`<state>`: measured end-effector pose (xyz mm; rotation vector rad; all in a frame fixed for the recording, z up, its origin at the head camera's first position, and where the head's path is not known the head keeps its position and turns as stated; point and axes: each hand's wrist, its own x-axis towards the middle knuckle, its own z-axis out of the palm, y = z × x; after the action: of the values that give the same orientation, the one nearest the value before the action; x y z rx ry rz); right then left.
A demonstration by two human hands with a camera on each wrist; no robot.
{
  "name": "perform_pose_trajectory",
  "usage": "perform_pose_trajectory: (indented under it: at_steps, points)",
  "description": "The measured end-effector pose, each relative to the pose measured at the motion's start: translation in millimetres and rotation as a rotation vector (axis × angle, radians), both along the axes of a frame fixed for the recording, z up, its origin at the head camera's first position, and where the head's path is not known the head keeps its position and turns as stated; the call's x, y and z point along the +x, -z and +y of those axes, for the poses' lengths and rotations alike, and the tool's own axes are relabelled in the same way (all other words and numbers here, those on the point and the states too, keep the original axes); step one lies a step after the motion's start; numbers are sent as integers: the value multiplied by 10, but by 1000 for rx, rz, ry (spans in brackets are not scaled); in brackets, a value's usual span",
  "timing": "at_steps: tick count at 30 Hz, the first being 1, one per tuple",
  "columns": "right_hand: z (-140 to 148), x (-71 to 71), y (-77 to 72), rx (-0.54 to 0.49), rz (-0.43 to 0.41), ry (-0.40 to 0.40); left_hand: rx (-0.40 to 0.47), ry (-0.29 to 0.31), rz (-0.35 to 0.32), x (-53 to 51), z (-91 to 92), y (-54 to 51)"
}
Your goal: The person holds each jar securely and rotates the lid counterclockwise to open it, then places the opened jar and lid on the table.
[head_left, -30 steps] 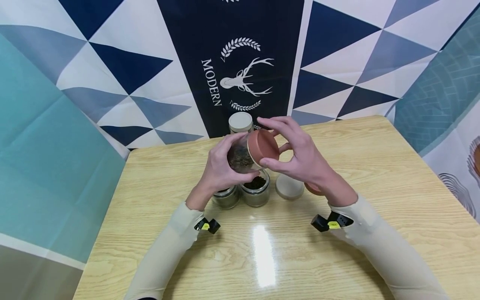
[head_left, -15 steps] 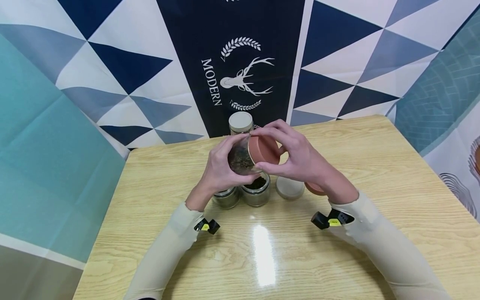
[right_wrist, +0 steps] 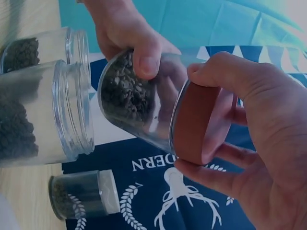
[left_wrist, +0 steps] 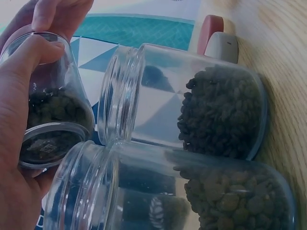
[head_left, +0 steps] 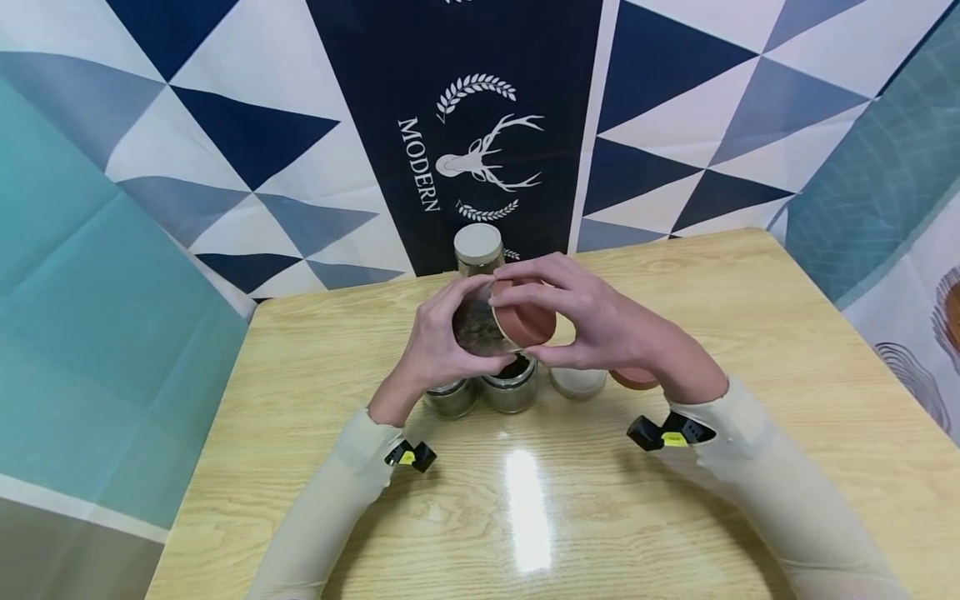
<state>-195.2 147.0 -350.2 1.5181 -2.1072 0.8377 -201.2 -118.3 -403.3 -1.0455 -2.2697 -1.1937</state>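
Observation:
Tilted in mid-air above the table is a glass jar (right_wrist: pixel 127 93) of dark dried pieces, topped by a reddish-brown lid (right_wrist: pixel 194 124). My left hand (head_left: pixel 438 333) grips the jar's body, thumb on its near side. Around the lid's rim curl the fingers and thumb of my right hand (head_left: pixel 592 312); the lid sits on the jar's mouth. Just below stand two lidless glass jars with dark contents, a right one (left_wrist: pixel 216 110) and a left one (left_wrist: pixel 240 196).
Behind the hands a jar with a whitish lid (head_left: pixel 478 243) stands against the patterned backdrop. A whitish lid (head_left: pixel 577 383) and a reddish-brown lid (head_left: pixel 633 378) lie on the wooden table (head_left: pixel 637 517), right of the lidless jars.
My right hand's fingers have shifted round the lid, moving from spread apart to closer over its top and side. The left hand keeps its hold on the jar.

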Motion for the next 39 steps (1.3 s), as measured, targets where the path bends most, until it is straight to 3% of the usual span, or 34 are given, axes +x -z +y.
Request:
perform_pose_trajectory:
  at_steps: [4, 8, 14, 17, 27, 39]
  points:
    - [-10, -1, -9, 5, -15, -15, -4, -9, -3, 0, -17, 8]
    - [-15, 17, -36, -9, -112, 16, -6, -17, -4, 0, -21, 4]
    - [-33, 59, -81, -56, -320, 197, 1, -30, -13, -4, -16, -12]
    - [-67, 86, -80, -29, -362, 267, -2, -29, -12, 4, -16, -16]
    - [-119, 107, -49, -22, -329, 287, -14, -25, -32, 22, -17, -20]
    - [-70, 49, -1, -8, -213, 88, -14, -15, -5, 4, -22, 1]
